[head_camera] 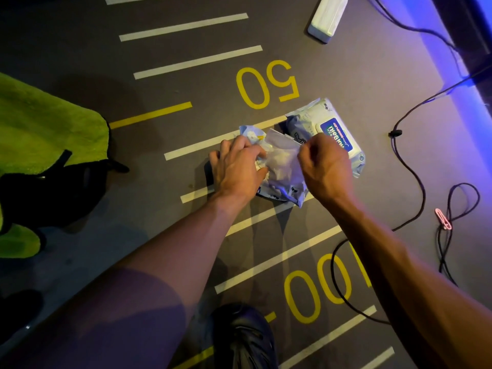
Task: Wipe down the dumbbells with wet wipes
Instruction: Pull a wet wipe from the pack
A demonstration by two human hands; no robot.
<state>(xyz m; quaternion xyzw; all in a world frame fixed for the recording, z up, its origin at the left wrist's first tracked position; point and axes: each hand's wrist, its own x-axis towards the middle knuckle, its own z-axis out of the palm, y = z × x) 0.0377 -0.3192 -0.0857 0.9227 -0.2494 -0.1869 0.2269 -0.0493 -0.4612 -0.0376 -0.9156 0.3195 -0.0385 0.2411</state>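
Presently, frame centre: left hand (235, 166) presses wipe pack (279, 179) to the floor; right hand (323, 162) pinches a wipe (282, 150). Best drawn slowly, pack pinned.

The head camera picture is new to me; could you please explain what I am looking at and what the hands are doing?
There is no machine here: a person wears a camera on the head, so you look down along both forearms at a gym floor painted with white and yellow lines and the numbers 50 and 100.

The left hand presses on a crumpled wet wipe pack, and the right hand pinches a white wipe coming out of it. A second, fuller pack with a blue lid lies just beyond.

Around them are a green towel, black cables, a pink clip, a white box and the person's dark shoe. No dumbbell is in view.
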